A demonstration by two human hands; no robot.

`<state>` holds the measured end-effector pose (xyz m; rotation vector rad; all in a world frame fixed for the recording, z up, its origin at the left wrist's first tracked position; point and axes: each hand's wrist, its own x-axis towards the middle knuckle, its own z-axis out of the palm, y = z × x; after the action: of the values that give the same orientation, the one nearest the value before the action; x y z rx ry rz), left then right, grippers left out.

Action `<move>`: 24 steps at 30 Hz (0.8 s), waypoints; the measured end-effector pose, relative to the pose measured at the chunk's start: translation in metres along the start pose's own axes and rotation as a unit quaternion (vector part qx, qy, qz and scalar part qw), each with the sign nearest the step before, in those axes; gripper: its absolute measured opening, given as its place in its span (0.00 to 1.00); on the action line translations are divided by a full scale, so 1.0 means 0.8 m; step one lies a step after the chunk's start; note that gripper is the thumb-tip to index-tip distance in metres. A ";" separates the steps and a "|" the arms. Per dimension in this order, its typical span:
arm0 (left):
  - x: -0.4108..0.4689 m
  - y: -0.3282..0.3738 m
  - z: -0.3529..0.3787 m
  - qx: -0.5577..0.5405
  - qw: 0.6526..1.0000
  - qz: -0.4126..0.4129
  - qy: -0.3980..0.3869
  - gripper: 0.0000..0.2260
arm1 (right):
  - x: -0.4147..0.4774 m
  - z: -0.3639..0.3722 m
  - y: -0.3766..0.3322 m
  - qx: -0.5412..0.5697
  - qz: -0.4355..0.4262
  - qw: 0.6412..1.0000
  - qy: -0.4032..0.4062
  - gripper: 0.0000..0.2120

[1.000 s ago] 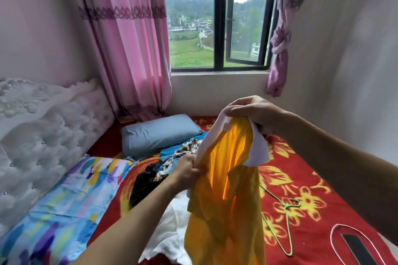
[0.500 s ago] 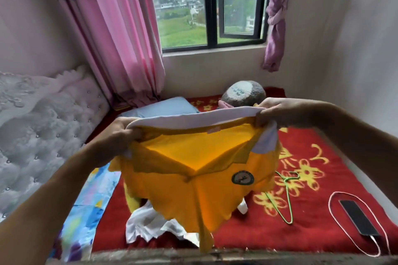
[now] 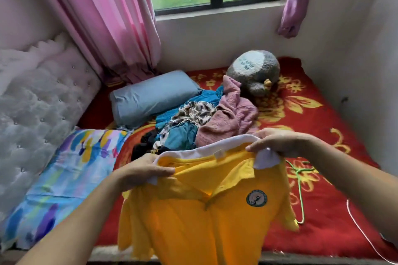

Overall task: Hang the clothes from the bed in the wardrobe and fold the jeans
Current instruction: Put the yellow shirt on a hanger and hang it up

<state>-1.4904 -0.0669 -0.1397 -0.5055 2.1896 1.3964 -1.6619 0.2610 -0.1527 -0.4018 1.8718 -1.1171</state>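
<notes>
A yellow polo shirt [image 3: 206, 217] is held up above the near edge of the bed [image 3: 336, 217], spread between two hands at its white collar [image 3: 206, 148]. The left end of the collar is pinched by the left hand [image 3: 144, 171], fingers closed over the fabric with the thumb on top; the right end is gripped by the right hand [image 3: 280, 143], whose fingers are curled around the collar's edge. The shirt's front is turned toward the camera, and a round green badge [image 3: 256, 198] is seen on its chest (the lettering on it is too small to be read). The body of the shirt hangs down past the bottom of the view. Behind it, a heap of clothes [image 3: 193, 122] is piled on the red flowered bedspread, with a pink knitted piece [image 3: 232, 116] lying on top at the right. A green hanger [image 3: 299, 191] lies on the bedspread just right of the shirt, partly hidden by it. A grey pillow [image 3: 150, 97] is set beside the heap, and a grey plush toy [image 3: 254, 73] is placed behind it, near the wall under the window. A white cable [image 3: 361, 234] runs along the bedspread at the right.
</notes>
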 end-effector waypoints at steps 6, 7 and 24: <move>0.214 -0.074 0.066 0.169 0.963 -0.091 0.186 0.17 | 0.199 -0.023 0.140 -0.115 0.105 0.981 0.112 0.13; 0.242 -0.083 0.076 0.169 0.961 -0.103 0.193 0.17 | 0.227 -0.027 0.163 -0.119 0.115 0.978 0.128 0.14; 0.511 -0.177 0.187 0.203 0.930 -0.171 0.254 0.19 | 0.342 -0.120 0.478 -0.082 0.419 0.807 0.408 0.27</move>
<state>-1.7134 -0.0067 -0.5349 -1.1205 2.5309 0.6443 -1.8306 0.3421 -0.5942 0.9187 2.4716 -0.4989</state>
